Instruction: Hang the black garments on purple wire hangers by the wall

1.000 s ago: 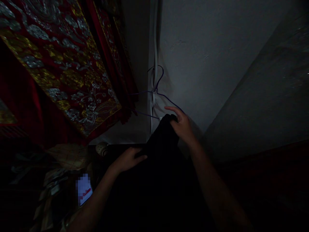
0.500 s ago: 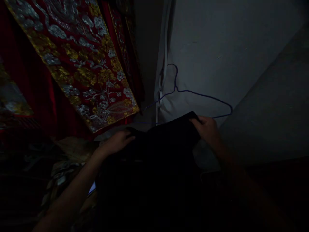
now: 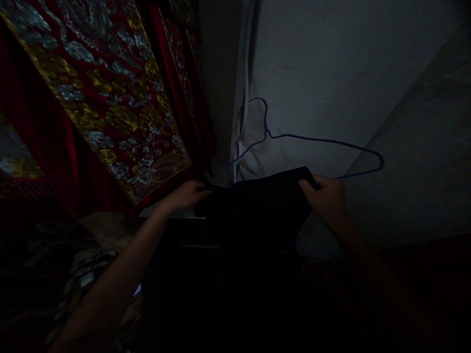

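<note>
Leftmost, an embroidered red cloth [image 3: 110,108] hangs close above the left hand [image 3: 186,195], whose fingers seem closed on the left top corner of the black garment [image 3: 257,206]. The garment's lower part is lost in darkness. A blue wire hanger [image 3: 312,139] rises behind its top edge. The right hand [image 3: 326,198] pinches the right corner, with bare wall [image 3: 331,73] beyond.
</note>
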Demonstrator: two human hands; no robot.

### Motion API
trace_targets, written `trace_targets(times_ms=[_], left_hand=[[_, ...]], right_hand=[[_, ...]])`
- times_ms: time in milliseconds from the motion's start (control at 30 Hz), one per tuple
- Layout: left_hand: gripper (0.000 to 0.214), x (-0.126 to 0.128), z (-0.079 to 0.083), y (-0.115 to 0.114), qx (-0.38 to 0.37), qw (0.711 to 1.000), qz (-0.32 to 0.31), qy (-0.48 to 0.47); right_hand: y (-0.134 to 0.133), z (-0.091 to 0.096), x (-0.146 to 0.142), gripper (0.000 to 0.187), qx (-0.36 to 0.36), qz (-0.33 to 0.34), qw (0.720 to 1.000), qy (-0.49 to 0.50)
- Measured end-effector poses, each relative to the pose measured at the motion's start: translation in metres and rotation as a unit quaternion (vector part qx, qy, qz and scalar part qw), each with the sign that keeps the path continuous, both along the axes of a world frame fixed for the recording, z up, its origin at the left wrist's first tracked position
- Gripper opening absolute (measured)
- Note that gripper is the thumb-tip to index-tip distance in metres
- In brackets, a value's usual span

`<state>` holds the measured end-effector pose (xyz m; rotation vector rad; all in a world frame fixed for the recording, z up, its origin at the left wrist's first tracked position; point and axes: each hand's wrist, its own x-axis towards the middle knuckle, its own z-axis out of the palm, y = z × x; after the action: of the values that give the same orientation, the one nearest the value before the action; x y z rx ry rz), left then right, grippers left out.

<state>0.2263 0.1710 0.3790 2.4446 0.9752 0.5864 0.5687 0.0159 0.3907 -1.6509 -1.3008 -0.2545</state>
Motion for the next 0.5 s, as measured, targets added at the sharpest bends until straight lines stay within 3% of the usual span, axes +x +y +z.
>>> trace_targets(times_ms=[133,267,400,500], left_hand=[[0.036,-0.008,0.0,0.002,-0.016,0.998,-0.024,0.055],[0.021,-0.01,0.022,-0.008,0.098,0.993,-0.04,-0.046],[0.01,0.007,0.047,-0.019,0.164,0.969,-0.097,-0.16],[0.036,0.025,0.056,-0.018,0.208,0.944,-0.11,-0.23]], right_hand=[[0.0,-0.002,-0.002,0.032,-0.006,0.02,1.0,0.013],[0.002,-0.007,-0.01,0.037,-0.013,0.035,0.998,0.045],[0.005,-0.019,-0.029,0.039,-0.042,0.069,0.991,0.106],[0.006,-0.028,-0.046,0.039,-0.079,0.131,0.973,0.17]])
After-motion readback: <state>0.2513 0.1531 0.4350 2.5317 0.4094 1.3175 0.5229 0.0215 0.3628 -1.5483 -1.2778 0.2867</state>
